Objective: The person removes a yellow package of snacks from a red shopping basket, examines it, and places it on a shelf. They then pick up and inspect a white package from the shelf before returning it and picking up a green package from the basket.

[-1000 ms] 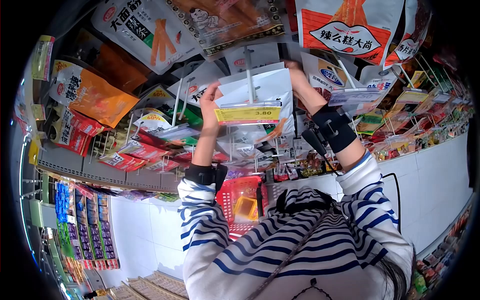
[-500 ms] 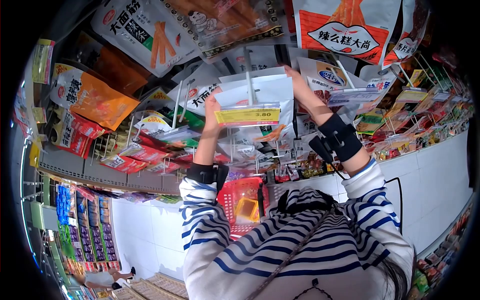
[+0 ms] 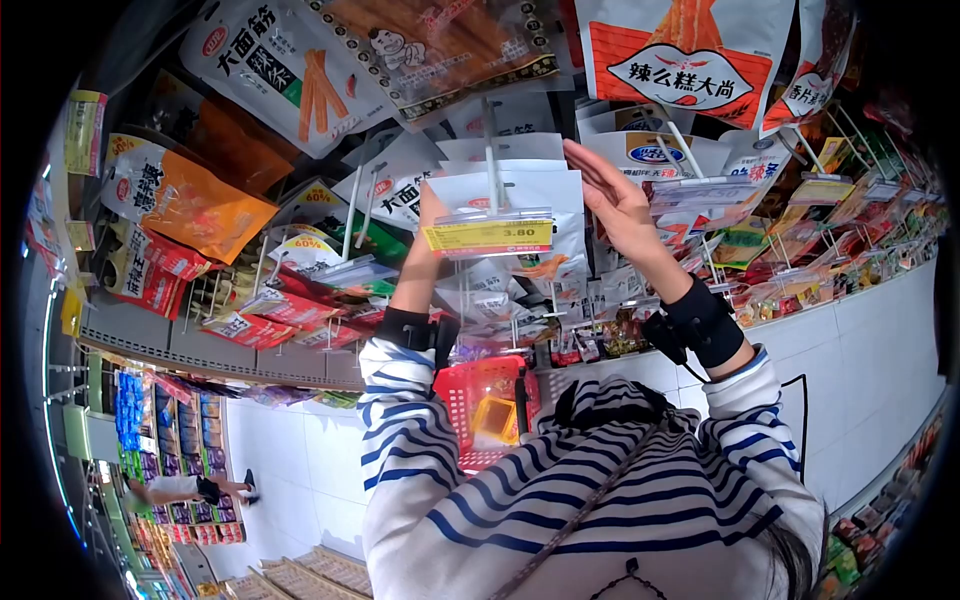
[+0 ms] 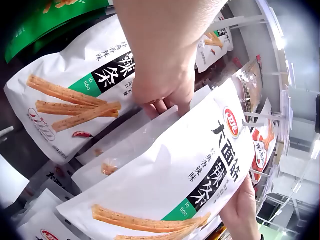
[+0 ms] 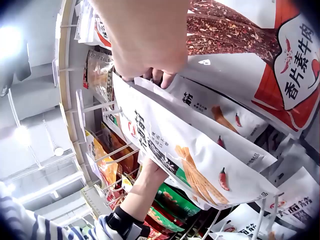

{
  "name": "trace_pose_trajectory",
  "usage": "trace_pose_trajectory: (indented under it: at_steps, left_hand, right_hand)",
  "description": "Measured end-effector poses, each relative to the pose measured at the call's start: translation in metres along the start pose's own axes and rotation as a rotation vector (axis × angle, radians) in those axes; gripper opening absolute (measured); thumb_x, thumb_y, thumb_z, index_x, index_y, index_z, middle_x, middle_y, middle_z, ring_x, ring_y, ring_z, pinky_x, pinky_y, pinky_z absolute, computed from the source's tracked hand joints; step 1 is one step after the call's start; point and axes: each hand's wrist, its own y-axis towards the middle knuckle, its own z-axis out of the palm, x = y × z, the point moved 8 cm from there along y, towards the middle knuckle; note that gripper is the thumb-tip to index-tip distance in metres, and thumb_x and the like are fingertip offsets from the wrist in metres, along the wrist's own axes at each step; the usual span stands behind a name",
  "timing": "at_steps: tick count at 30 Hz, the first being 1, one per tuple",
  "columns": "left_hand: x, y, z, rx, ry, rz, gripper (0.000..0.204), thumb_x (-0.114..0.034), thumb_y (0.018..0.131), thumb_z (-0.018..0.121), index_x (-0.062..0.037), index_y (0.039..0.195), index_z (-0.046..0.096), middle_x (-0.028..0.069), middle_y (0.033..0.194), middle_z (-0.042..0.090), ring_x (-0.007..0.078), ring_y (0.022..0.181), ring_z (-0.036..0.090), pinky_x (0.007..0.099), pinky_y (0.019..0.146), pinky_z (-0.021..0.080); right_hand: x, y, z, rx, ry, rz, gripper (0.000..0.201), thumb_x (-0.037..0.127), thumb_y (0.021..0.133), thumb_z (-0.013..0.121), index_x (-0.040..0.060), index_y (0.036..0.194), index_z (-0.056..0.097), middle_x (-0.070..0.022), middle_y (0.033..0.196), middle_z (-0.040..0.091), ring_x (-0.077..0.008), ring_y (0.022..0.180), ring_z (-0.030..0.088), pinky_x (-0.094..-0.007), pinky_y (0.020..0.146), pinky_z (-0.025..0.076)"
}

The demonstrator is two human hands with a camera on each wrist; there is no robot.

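Observation:
White latiao bags [image 3: 557, 203] hang one behind another on a metal hook, behind a yellow 3.80 price tag [image 3: 490, 237]. My left hand [image 3: 428, 225] is at the left edge of these bags, partly covered by them in the head view. In the left wrist view its curled fingers [image 4: 161, 106] grip the bags behind the front one. My right hand [image 3: 620, 210] lies along the stack's right edge, its fingers nearly straight. The right wrist view has those fingertips [image 5: 159, 77] at the top edge of the bags, with the palm hidden.
Other snack bags hang close around: an orange one [image 3: 185, 190] at left, a red-and-white one [image 3: 685, 65] above right. Hooks with clear tag holders [image 3: 700, 192] stick out nearby. Below is a red basket [image 3: 455, 385]. A person [image 3: 185, 490] walks at far left.
My right hand has come out from behind the bags, shifting right and down, with its fingers straightening. The left hand has sunk further behind the bags. A passer-by has appeared at far left.

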Motion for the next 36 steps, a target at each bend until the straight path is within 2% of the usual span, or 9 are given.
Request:
trace_pose_trajectory:
  at_steps: [3,6,9,15,18,22,25,30,36]
  left_hand:
    - [-0.002,0.005,-0.004,-0.033,0.164,0.039,0.014,-0.007,0.073,0.055,0.0025,0.082,0.06,0.0061,0.074,0.062,0.01,0.068,0.058,0.0234,0.06,0.046]
    - [0.027,0.019,-0.012,-0.041,0.022,-0.205,0.017,-0.006,0.072,0.058,0.0027,0.086,0.059,0.008,0.077,0.063,0.0109,0.067,0.058,0.0228,0.059,0.046]
    - [0.023,0.025,-0.012,-0.129,-0.034,-0.06,0.018,-0.007,0.071,0.06,0.0019,0.087,0.059,0.0074,0.077,0.063,0.0108,0.064,0.058,0.0227,0.057,0.046]
    - [0.028,0.034,-0.007,-0.104,-0.134,-0.087,0.019,-0.012,0.076,0.059,0.002,0.089,0.059,0.0054,0.072,0.062,0.01,0.06,0.056,0.0244,0.054,0.045]
    - [0.029,0.03,-0.013,-0.1,0.237,-0.147,0.023,-0.015,0.08,0.056,0.0027,0.095,0.056,0.0063,0.075,0.061,0.0099,0.063,0.056,0.0239,0.055,0.044]
    - [-0.001,0.009,-0.015,-0.259,-0.051,-0.117,0.029,-0.017,0.085,0.047,0.0015,0.108,0.048,0.0065,0.09,0.058,0.0085,0.073,0.052,0.0217,0.062,0.042]
    - [-0.019,-0.002,-0.024,-0.325,-0.346,0.12,0.027,-0.014,0.086,0.045,-0.0004,0.109,0.048,0.0043,0.096,0.056,0.0075,0.078,0.05,0.0212,0.066,0.041]
    - [-0.026,-0.028,-0.028,-0.298,-0.132,0.202,0.025,-0.008,0.082,0.047,0.0011,0.105,0.049,0.0076,0.102,0.049,0.0154,0.094,0.047,0.0257,0.086,0.034]
    - [-0.024,-0.046,-0.033,-0.34,0.021,0.304,0.018,-0.001,0.077,0.05,0.0008,0.095,0.05,0.0069,0.098,0.046,0.016,0.094,0.045,0.0265,0.084,0.034]
  right_hand:
    - [-0.004,-0.002,0.0,0.041,-0.067,-0.013,0.043,0.013,0.085,0.046,0.0033,0.125,0.032,-0.0093,0.128,0.036,-0.017,0.118,0.033,-0.0295,0.099,0.025]
    - [-0.003,-0.003,0.0,0.028,-0.076,-0.034,0.043,0.014,0.085,0.048,0.0028,0.124,0.035,-0.0098,0.125,0.039,-0.0174,0.117,0.036,-0.0296,0.098,0.027]
    - [-0.001,-0.001,0.002,0.003,-0.014,0.039,0.036,0.006,0.084,0.045,-0.0039,0.119,0.04,-0.0139,0.118,0.046,-0.017,0.109,0.044,-0.027,0.092,0.035]
    - [-0.004,-0.001,0.002,0.013,0.004,0.127,0.032,0.014,0.085,0.049,-0.0022,0.113,0.047,-0.0088,0.105,0.055,-0.0107,0.095,0.051,-0.0229,0.082,0.04]
    - [-0.016,-0.003,0.0,-0.014,0.017,0.193,0.032,0.016,0.086,0.048,-0.0025,0.111,0.048,-0.0074,0.103,0.056,-0.0103,0.093,0.051,-0.0224,0.081,0.04]
    - [-0.031,-0.004,-0.007,-0.009,-0.024,0.199,0.027,0.011,0.086,0.046,-0.0039,0.107,0.05,-0.0055,0.098,0.057,-0.0083,0.087,0.052,-0.02,0.076,0.041]
    - [-0.035,-0.003,-0.014,-0.041,-0.081,0.218,0.024,0.008,0.085,0.046,-0.005,0.105,0.052,-0.0045,0.095,0.057,-0.0069,0.083,0.051,-0.0183,0.072,0.041]
    - [-0.043,0.0,-0.021,-0.091,-0.08,0.211,0.021,0.007,0.085,0.047,-0.0052,0.101,0.053,-0.003,0.091,0.058,-0.0054,0.08,0.051,-0.017,0.07,0.04]
    - [-0.042,0.005,-0.028,-0.085,-0.226,0.176,0.02,0.011,0.084,0.049,-0.002,0.099,0.054,-0.0027,0.086,0.058,-0.0052,0.077,0.052,-0.0191,0.069,0.042]
